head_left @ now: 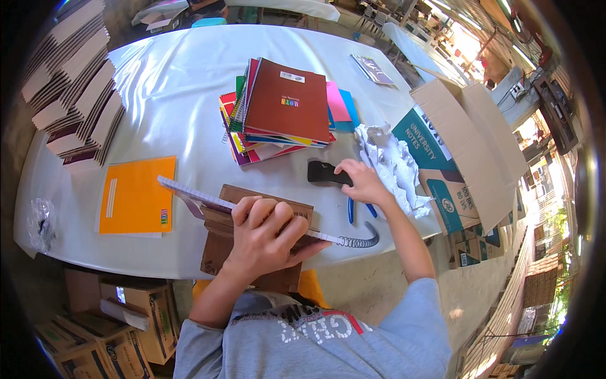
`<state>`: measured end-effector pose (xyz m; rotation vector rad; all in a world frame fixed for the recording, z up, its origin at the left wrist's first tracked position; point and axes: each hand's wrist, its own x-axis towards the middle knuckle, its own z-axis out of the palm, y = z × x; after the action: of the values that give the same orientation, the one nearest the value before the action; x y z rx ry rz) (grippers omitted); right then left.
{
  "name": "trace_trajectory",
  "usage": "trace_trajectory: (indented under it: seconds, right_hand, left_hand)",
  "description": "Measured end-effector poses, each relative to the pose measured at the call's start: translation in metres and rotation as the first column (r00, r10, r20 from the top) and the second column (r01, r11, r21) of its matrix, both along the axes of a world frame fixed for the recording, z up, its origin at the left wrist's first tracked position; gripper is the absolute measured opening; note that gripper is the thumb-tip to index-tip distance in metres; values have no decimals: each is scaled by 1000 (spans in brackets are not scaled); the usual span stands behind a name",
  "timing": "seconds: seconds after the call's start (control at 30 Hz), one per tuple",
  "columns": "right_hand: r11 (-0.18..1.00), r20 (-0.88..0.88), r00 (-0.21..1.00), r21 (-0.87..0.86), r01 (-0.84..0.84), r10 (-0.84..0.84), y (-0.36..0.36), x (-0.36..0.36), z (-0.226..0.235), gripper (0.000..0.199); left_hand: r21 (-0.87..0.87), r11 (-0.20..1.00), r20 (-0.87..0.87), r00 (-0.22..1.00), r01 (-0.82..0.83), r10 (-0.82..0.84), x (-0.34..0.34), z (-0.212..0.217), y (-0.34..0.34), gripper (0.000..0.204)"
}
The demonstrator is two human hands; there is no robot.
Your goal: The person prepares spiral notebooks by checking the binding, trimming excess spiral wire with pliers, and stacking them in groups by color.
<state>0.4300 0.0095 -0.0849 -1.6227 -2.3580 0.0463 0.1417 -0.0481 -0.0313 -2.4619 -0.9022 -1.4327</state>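
Spiral notebook (252, 211) in left hand (265, 237) at table edge (126, 268) (right hand (360, 180) on black tool (325, 173))

left hand (265, 230) gripping spiral notebook (252, 211), right hand (358, 180) on black tool (325, 172)

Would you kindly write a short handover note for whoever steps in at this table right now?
Left hand: grips a spiral notebook held edge-up over a brown wooden block at the table's near edge; its wire coil trails off to the right.
Right hand: rests on a black tool, open, beside blue-handled pliers and crumpled white paper.
Done: a stack of bound notebooks mid-table.
Left: the coil looks only partly seated; an orange notebook lies to the left.
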Motion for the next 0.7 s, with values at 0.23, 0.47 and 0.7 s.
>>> trace_trajectory:
  seconds: [0.23,0.47,0.7]
  right_hand:
    - [979,-197,959,-44,198,-202,25,-3,-32,26]
    - [579,-894,-44,326,-748,446,-38,-56,61,23]
    - [787,-875,-219,485,-381,433,-55,-42,54,16]
  left_hand:
    - [-115,991,82,994,-68,78,18,1,-7,44]
    - [-190,977,85,990,-96,114,18,0,-6,45]
    - [-190,978,85,991,-84,101,17,5,-8,45]
